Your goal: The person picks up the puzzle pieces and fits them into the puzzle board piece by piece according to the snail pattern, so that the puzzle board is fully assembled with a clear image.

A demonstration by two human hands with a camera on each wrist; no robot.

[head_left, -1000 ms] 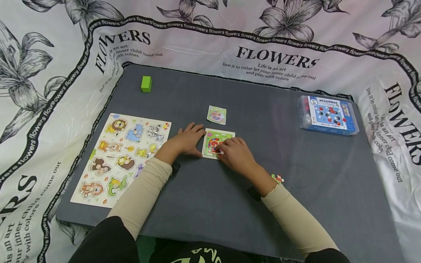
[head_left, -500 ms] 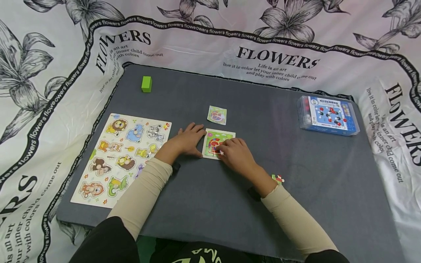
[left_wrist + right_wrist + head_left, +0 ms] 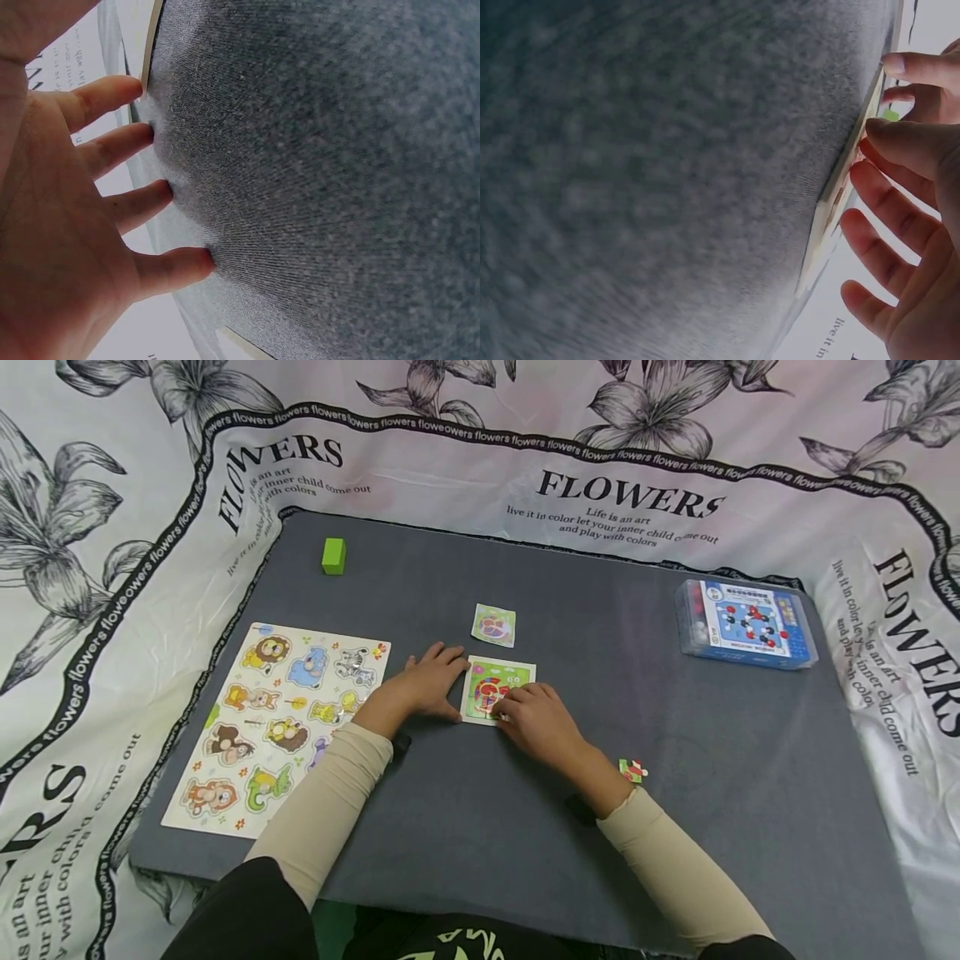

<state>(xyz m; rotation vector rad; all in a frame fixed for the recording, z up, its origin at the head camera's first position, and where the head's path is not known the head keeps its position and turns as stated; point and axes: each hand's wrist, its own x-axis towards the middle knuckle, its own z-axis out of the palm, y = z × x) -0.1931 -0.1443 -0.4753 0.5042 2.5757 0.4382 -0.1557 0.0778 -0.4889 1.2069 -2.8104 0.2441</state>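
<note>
A small square jigsaw puzzle [image 3: 480, 685] with a white frame and a green, red and purple picture lies in the middle of the table. My left hand [image 3: 431, 682] rests at its left edge, fingers spread; in the left wrist view the fingertips [image 3: 199, 264] meet the cloth and the board's edge. Over the puzzle's lower right, my right hand [image 3: 542, 722] pinches a small puzzle piece between thumb and index finger, mostly hidden by the fingers. In the right wrist view the thumb [image 3: 911, 142] and fingertips are right at the board. A loose puzzle piece [image 3: 632, 770] lies beside the right forearm.
Behind the puzzle lies a small picture card [image 3: 493, 625]. A large animal puzzle board [image 3: 225, 693] sits on the left, partly under the left forearm. A green block [image 3: 333, 557] stands at the back left, and a clear plastic box [image 3: 746, 625] at the back right.
My right hand has slid slightly down and left at the puzzle's lower edge, uncovering more of the picture. The left hand keeps its place.
</note>
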